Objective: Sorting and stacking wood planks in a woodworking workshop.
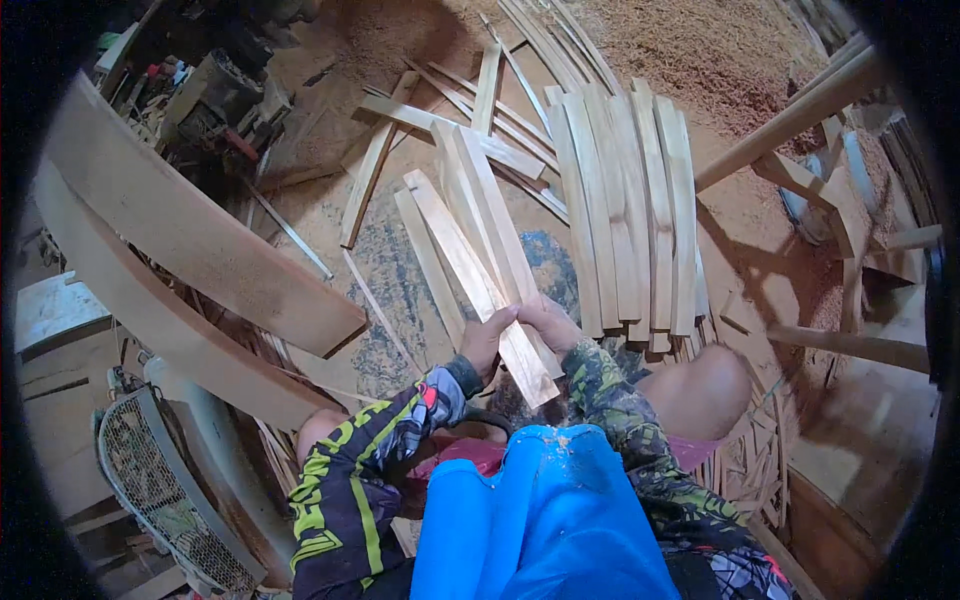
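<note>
A pale wooden slat [462, 245] slants away from my lap, its near end between my knees. My left hand [485, 340] is closed round its left edge, thumb on the top face. My right hand [550, 325] is closed at the right edge, its thumb close to my left thumb; its other fingers are mostly hidden. Just beyond my hands, more slats [492, 205] lie close behind the held one, and another slat [430, 265] lies to its left. Whether my right hand also touches the slat behind cannot be made out.
A row of slats [625, 200] lies to the right, with loose slats [455, 130] crossing farther off. Long curved boards [200, 220] lean at the left beside a mesh guard [165, 490]. Sawdust [700, 50] heaps at the back, and a wooden frame [800, 120] stands right.
</note>
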Tool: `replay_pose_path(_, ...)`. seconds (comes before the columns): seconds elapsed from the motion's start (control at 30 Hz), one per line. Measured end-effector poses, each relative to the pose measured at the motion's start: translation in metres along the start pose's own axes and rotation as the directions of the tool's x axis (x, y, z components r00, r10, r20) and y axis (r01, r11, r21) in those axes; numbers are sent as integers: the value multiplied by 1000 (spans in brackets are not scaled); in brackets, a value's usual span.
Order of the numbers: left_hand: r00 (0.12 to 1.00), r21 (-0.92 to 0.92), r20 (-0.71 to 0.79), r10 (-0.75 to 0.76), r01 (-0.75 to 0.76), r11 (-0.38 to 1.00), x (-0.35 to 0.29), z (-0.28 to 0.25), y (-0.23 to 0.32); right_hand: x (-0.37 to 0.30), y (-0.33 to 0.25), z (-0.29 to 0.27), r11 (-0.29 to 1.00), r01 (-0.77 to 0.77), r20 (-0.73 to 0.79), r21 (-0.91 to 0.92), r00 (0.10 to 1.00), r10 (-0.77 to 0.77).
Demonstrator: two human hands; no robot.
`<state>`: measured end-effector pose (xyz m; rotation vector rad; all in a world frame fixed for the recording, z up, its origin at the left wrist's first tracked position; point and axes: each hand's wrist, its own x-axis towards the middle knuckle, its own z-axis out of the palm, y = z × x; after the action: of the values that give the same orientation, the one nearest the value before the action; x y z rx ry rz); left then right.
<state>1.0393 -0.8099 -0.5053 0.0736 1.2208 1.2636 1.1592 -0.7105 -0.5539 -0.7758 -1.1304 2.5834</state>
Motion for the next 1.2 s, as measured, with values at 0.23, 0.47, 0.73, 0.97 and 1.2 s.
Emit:
replay_pose_path(0.23, 962, 224, 87, 259, -273, 936, -27, 47, 4, -55, -45, 10, 991, 109, -162, -76, 979, -120)
replay_pose_path(0.47, 891, 228, 379, 249, -351, 908, 9, 124, 5, -116, -102, -48, 924, 123, -429, -362, 858, -282)
replay_pose_path(0.73, 980, 240, 170, 104, -144, 960, 127, 166, -69, -140, -108, -108, 672, -337, -726, -659, 520, -451)
replay_pose_path(0.97, 963, 172, 182, 197, -229, 958, 136, 171, -81, -154, -133, -100, 751, -295, -787, -591, 414, -457)
replay_pose_path(1.2, 794, 702, 208, 571, -528, 478, 158, 201, -59, -137, -117, -121, 747, -151, -744, -647, 343, -574)
